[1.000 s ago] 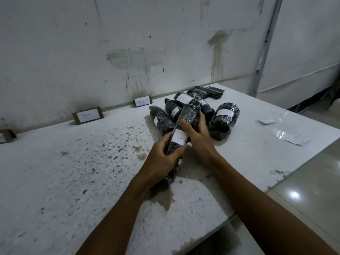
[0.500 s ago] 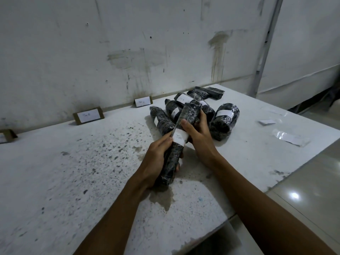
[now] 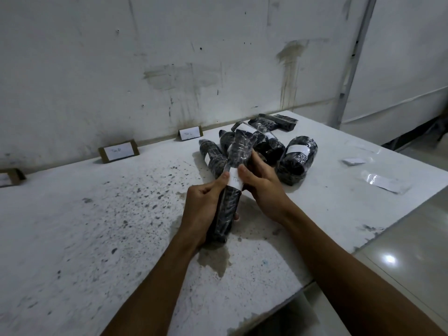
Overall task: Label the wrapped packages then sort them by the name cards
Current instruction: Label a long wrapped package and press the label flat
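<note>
A long black wrapped package (image 3: 229, 209) stands tilted above the white table (image 3: 97, 238), held by both hands. My left hand (image 3: 204, 209) wraps its lower half. My right hand (image 3: 260, 187) grips it from the right, thumb pressed on the white label (image 3: 235, 181) stuck across its middle. Behind lies a pile of black wrapped packages (image 3: 298, 158), several with white labels. Three name cards stand along the wall: one at the far left edge (image 3: 9, 177), one left of centre (image 3: 118, 151), one near the pile (image 3: 190, 133).
Two loose white label slips lie on the table at the right, a small one (image 3: 354, 161) and a longer shiny one (image 3: 384, 182). The table's front edge runs diagonally at lower right, with a glossy floor (image 3: 412, 251) beyond it.
The held package has tipped more upright and come a little nearer. My right thumb has shifted onto the label, and my left hand has slid lower on the package.
</note>
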A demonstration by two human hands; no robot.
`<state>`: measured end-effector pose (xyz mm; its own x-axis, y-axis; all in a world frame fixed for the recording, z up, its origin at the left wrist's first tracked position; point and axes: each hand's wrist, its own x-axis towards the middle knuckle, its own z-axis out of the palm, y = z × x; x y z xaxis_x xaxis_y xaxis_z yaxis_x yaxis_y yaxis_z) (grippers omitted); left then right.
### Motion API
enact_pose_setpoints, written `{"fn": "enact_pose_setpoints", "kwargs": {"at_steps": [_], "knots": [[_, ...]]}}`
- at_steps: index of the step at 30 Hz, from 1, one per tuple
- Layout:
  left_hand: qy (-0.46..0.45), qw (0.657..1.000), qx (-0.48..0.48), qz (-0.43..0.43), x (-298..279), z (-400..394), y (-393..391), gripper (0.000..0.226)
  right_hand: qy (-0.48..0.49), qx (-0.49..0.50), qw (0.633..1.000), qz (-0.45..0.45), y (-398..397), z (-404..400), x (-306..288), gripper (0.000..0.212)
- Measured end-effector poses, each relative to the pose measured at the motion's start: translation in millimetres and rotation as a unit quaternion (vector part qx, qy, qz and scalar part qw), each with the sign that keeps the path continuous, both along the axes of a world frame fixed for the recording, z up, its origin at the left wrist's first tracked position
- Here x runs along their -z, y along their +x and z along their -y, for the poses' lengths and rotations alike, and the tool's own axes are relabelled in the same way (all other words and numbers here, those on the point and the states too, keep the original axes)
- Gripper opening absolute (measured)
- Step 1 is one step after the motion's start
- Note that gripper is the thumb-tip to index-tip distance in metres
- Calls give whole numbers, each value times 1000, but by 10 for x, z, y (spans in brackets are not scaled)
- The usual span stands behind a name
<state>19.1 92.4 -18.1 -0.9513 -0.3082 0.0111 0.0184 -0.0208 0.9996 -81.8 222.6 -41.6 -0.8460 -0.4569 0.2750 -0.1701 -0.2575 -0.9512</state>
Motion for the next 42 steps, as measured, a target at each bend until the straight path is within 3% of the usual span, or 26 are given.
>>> {"fn": "enact_pose_setpoints", "kwargs": {"at_steps": [6,13,17,23,30,35,42], "knots": [[-14,999,-38,29,-58,-31,17,64,15,-33,999,-19,26,-20,-5,41],[-33,996,-15,84,-64,-42,-103,82,11,-40,999,-28,43,-3,-36,43],[1,998,-11,56,78,-3,-124,79,18,-41,999,-19,62,66,-39,46],[59,998,25,13,127,13,-91,50,24,-26,999,-17,50,61,-20,51],[-27,999,5,31,73,43,-124,75,14,-22,999,-35,91,26,-42,56],[-24,998,-7,58,57,40,-132,80,7,-44,999,-27,82,24,-54,52],[5,997,-17,69,8,51,-111,51,11,-30,999,-28,83,32,-54,63]]}}
